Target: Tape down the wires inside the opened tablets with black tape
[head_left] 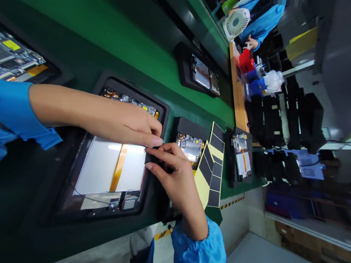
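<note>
An opened tablet-like device (98, 168) lies in a black foam tray (71, 186), with white battery surfaces, an orange ribbon (118, 168) and a circuit board along its far side. My left hand (133, 125) reaches across the board, its fingers together and thumb at the device's right edge; whatever it pinches is too small to tell. Thumb and fingers of my right hand (173, 168) pinch a small black piece (150, 158) at the battery's right edge, close to my left fingertips.
Sheets of black stickers on yellow backing (217, 172) lie to the right, partly over another device (192, 147). More devices in trays sit at the far left, further back (203, 73) and at right (242, 158). A person in blue (265, 22) is beyond a white fan (236, 23).
</note>
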The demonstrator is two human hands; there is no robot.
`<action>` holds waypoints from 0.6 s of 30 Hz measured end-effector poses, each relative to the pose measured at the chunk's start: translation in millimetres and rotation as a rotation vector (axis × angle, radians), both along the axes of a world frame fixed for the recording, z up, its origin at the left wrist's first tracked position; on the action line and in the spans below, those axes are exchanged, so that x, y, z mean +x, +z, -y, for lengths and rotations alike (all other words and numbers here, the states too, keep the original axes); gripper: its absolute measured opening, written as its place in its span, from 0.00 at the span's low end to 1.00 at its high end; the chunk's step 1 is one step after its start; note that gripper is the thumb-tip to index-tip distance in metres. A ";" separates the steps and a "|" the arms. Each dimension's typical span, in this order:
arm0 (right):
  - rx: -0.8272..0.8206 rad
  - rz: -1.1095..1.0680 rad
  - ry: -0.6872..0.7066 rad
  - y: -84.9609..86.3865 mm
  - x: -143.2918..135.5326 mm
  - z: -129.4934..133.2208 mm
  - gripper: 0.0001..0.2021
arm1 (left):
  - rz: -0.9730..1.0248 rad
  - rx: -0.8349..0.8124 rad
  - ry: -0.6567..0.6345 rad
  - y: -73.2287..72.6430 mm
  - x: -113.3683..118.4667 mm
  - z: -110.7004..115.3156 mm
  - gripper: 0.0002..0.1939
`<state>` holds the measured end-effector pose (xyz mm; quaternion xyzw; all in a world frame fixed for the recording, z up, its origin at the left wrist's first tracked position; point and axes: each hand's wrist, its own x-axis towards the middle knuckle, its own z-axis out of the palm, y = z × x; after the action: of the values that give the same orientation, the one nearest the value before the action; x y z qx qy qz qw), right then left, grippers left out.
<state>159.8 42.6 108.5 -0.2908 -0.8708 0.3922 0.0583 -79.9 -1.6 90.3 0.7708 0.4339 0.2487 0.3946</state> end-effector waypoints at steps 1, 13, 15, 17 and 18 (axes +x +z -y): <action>0.001 0.002 0.009 0.7 0.0 0.7 0.19 | 0.004 -0.003 0.005 -0.3 -0.2 0.2 0.20; -0.027 0.112 0.113 18.2 5.5 3.3 0.30 | 0.028 0.079 -0.024 -2.9 1.3 -1.5 0.19; -0.027 0.094 0.110 18.8 6.8 3.6 0.27 | 0.012 0.076 -0.008 -4.0 1.2 -1.5 0.19; -0.014 0.067 0.093 18.2 7.5 4.8 0.24 | -0.006 0.083 0.004 -5.8 1.3 -1.3 0.20; -0.002 0.051 0.082 17.6 7.6 5.8 0.22 | -0.015 0.090 0.008 -6.7 1.6 -1.1 0.20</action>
<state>167.4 36.8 126.1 -0.2648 -0.8827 0.3878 0.0199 -78.3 -0.6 83.7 0.7878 0.4283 0.2639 0.3554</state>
